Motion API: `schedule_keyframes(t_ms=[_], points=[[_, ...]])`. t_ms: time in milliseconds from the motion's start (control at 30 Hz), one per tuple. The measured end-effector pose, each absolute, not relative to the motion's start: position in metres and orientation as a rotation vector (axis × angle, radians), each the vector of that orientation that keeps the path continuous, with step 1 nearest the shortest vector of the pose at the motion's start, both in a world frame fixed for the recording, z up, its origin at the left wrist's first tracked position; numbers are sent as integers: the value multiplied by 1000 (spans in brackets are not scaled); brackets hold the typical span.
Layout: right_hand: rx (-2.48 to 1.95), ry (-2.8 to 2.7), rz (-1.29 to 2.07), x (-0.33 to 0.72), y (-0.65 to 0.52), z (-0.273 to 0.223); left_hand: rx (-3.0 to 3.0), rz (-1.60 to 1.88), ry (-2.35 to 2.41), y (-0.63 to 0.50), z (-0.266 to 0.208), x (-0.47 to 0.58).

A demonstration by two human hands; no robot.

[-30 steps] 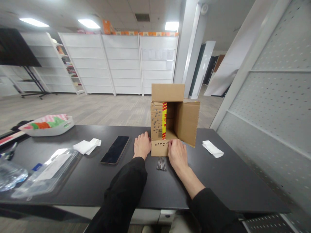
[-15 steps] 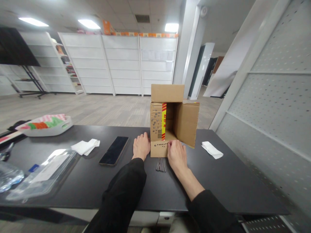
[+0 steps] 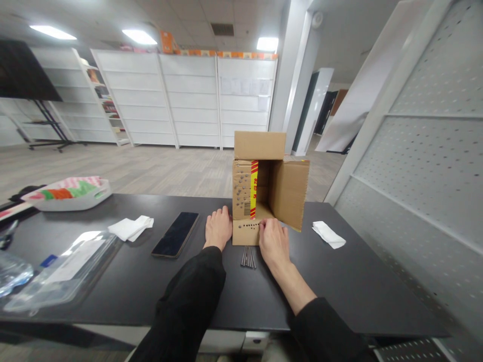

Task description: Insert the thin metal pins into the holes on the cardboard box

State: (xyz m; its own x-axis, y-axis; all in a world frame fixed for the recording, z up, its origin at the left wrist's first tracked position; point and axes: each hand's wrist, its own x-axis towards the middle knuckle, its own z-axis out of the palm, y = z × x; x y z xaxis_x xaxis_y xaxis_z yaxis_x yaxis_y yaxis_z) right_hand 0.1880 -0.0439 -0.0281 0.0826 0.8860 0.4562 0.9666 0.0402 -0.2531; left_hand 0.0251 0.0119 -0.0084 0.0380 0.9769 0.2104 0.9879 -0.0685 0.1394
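An open cardboard box [image 3: 290,191] stands on its side on the dark table, with flaps spread up, left, right and down. Its left flap, bearing yellow and red tape, is dotted with several grey nail heads or holes. Along the bottom flap [image 3: 241,237] runs a row of small dark holes. My left hand [image 3: 219,228] lies on the table against the box's left side, fingers stretched forward. At the right part of the bottom flap, my right hand [image 3: 274,240] is closed in a pinch; what its fingertips hold is hidden. Several thin metal nails [image 3: 248,257] lie fanned before the flap.
A smartphone [image 3: 175,234] and a folded white tissue [image 3: 132,228] lie to the left. Further left are a clear plastic case [image 3: 66,274], a plastic bottle [image 3: 13,274] and a white basket [image 3: 75,201]. Another tissue [image 3: 329,234] is at right, near a perforated panel [image 3: 422,166].
The view has shifted very slightly. Both hands, the box and the nails keep their places relative to each other.
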Motion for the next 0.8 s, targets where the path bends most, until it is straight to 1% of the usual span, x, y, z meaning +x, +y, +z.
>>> schedule_keyframes(t_ms=[800], points=[[-1813,-1791,-258,190,-41,-33,-2261,-362,-2093,15,-12,24]])
